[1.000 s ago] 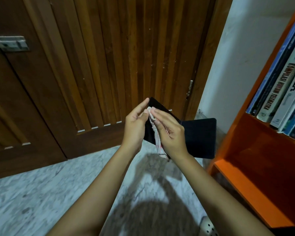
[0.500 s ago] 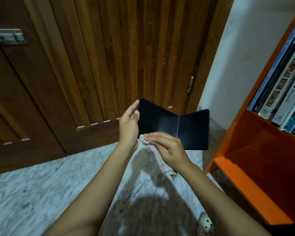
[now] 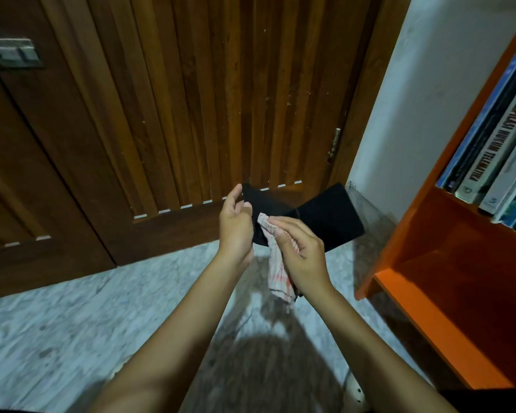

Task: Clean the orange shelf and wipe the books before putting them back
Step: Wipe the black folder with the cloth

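Observation:
A thin black book [image 3: 328, 217] is held open in the air in front of the wooden door. My left hand [image 3: 236, 225] grips its left edge, thumb on the near side. My right hand [image 3: 300, 253] holds a white cloth with red stripes [image 3: 277, 269] and presses it against the left half of the black cover; the cloth's loose end hangs below my wrist. The orange shelf [image 3: 429, 317] stands at the right, its lower compartment bare. Several books [image 3: 495, 150] lean on the upper level.
A brown slatted wooden door [image 3: 191, 114] fills the background, with a metal latch [image 3: 9, 53] at upper left. A white wall [image 3: 423, 93] runs beside the shelf. The floor is grey marble [image 3: 57, 338]. A white sandal tip [image 3: 355, 391] shows near the bottom.
The open black book has tilted and dropped slightly. My right hand with the cloth has moved up onto the left half of the cover.

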`<state>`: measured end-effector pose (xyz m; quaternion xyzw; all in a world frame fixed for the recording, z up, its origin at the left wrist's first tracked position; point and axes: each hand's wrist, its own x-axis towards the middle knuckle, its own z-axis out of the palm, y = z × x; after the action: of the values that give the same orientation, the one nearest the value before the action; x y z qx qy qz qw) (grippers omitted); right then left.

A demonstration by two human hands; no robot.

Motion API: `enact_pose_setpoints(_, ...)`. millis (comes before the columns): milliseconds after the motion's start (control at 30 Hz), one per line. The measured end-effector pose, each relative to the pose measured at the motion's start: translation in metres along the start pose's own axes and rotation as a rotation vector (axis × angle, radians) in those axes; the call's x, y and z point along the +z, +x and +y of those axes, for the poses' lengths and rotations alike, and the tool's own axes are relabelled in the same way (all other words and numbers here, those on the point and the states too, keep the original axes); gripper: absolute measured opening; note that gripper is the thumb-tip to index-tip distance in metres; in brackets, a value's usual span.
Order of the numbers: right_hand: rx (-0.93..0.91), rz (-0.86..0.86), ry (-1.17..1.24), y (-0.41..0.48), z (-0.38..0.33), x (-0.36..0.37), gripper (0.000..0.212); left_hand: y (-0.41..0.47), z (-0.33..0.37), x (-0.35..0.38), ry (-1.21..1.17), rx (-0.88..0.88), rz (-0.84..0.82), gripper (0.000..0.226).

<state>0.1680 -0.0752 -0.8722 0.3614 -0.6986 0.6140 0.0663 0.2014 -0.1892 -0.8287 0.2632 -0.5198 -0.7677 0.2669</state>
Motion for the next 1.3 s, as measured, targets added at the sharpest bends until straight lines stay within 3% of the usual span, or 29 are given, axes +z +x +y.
enact_pose_setpoints(333,-0.074,-0.182,-0.042,-0.008,0.004,-0.002,0.038,-0.012,0.007,-0.002,-0.051,-0.115,0.012,0.052)
enact_pose_setpoints(667,-0.469,-0.010,-0.326,-0.004,0.004,-0.006,0.027,-0.024,0.016,0.003,-0.038,-0.153,-0.129,0.041)
enact_pose_setpoints(767,-0.365,0.128,-0.226,0.002,-0.005,-0.010,0.026,-0.025,0.018,0.005,0.088,-0.072,-0.192,0.039)
enact_pose_setpoints(933,0.119,0.413,0.124,0.012,-0.025,-0.025,0.026,-0.017,0.004,0.002,0.551,0.294,-0.237,0.044)
enact_pose_setpoints(1000,0.235,0.475,0.225,0.018,-0.024,-0.034,0.024,-0.016,-0.001,-0.003,0.634,0.398,-0.249,0.048)
enact_pose_setpoints(1100,0.346,0.452,0.309,0.024,-0.019,-0.047,0.021,-0.015,0.000,-0.010,0.565,0.439,-0.281,0.049)
enact_pose_setpoints(1200,0.418,0.412,0.369,0.028,-0.017,-0.057,0.018,-0.012,0.005,-0.017,0.279,0.302,-0.395,0.048)
enact_pose_setpoints(1300,0.442,0.401,0.420,0.031,-0.019,-0.057,0.015,-0.013,0.006,-0.015,0.193,0.281,-0.458,0.047)
